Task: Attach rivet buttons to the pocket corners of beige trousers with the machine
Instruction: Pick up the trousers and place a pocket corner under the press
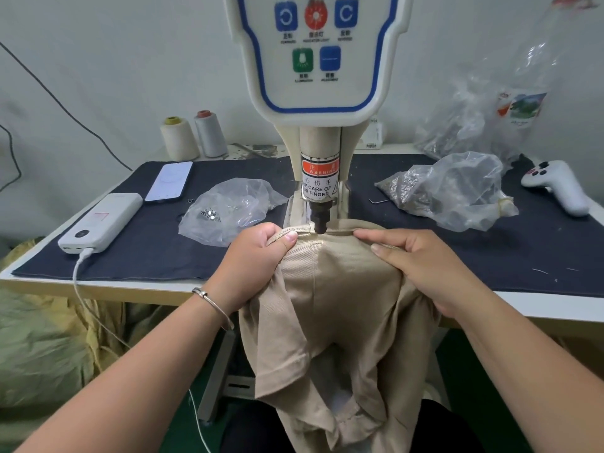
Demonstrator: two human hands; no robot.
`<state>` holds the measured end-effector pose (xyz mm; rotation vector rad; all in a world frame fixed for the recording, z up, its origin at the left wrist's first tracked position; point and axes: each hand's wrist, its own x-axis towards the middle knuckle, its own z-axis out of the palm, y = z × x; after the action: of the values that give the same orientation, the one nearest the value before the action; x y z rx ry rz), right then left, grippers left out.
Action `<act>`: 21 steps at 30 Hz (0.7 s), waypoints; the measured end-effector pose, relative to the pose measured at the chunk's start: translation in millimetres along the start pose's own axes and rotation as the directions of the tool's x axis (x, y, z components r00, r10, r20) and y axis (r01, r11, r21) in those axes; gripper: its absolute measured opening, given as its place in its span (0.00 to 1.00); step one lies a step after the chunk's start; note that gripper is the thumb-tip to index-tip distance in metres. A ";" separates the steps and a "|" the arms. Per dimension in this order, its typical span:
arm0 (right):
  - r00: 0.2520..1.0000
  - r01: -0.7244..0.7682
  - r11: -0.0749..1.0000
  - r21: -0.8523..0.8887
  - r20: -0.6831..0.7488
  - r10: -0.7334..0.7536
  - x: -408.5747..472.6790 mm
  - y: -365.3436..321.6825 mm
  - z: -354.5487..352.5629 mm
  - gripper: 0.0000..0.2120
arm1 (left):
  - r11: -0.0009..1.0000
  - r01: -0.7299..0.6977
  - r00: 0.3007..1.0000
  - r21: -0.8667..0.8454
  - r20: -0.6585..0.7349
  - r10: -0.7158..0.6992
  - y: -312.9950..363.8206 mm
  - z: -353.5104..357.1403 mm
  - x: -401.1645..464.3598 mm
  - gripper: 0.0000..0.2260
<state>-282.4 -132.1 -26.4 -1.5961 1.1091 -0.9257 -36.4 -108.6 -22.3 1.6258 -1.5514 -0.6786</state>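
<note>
The beige trousers (336, 289) hang from the table's front edge, their top edge lying under the black punch (319, 220) of the rivet machine (318, 60). My left hand (258, 256) grips the fabric just left of the punch, thumb on top. My right hand (415, 259) holds the fabric just right of it, fingers stretched along the seam and thumb pressing the cloth. The fabric is pulled taut between both hands. A small pocket corner stitch sits directly below the punch.
A clear bag with metal rivets (225, 210) lies left of the machine, and larger bags (454, 191) lie to the right. A power bank (101, 220), a phone (170, 181), two thread cones (192, 137) and a white controller (555, 186) rest on the dark mat (147, 256).
</note>
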 end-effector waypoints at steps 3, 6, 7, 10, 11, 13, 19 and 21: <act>1.000 0.012 0.999 0.042 -0.020 -0.011 2.4 1.9 0.5 0.12 | 1.000 -0.014 1.000 -0.010 -0.003 0.014 1.1 0.8 1.2 0.15; 1.000 -0.002 0.999 0.046 -0.014 0.003 4.9 3.6 -2.0 0.14 | 1.000 -0.019 1.000 -0.016 0.005 0.019 1.7 0.9 4.3 0.17; 1.000 -0.012 0.999 0.049 -0.009 0.012 6.0 4.0 -2.9 0.14 | 1.000 -0.015 1.000 -0.025 0.010 0.016 1.6 0.6 6.1 0.17; 0.999 -0.052 0.991 0.124 0.001 0.053 10.0 4.3 -4.0 0.14 | 0.998 0.006 1.000 -0.062 0.026 -0.004 0.9 -0.2 11.7 0.17; 0.998 -0.066 0.986 0.154 0.006 0.065 10.9 4.1 -4.0 0.14 | 0.997 0.014 0.999 -0.075 0.034 -0.011 0.3 -0.2 13.3 0.17; 0.996 -0.086 0.981 0.176 0.004 0.087 12.7 4.2 -3.4 0.12 | 0.995 0.033 0.998 -0.099 0.049 -0.028 -1.6 0.2 15.9 0.17; 0.992 -0.123 0.977 0.174 -0.013 0.127 16.2 5.0 -2.5 0.10 | 0.982 0.087 0.993 -0.170 0.095 -0.071 -6.1 0.1 17.6 0.15; 0.991 -0.128 0.977 0.173 -0.012 0.132 17.3 5.5 -2.9 0.11 | 0.975 0.113 0.988 -0.192 0.128 -0.089 -6.7 -2.5 16.4 0.14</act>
<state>-281.1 -150.1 -29.8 -1.3597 1.1049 -0.9285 -28.7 -124.5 -24.3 1.5447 -1.4394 -0.9699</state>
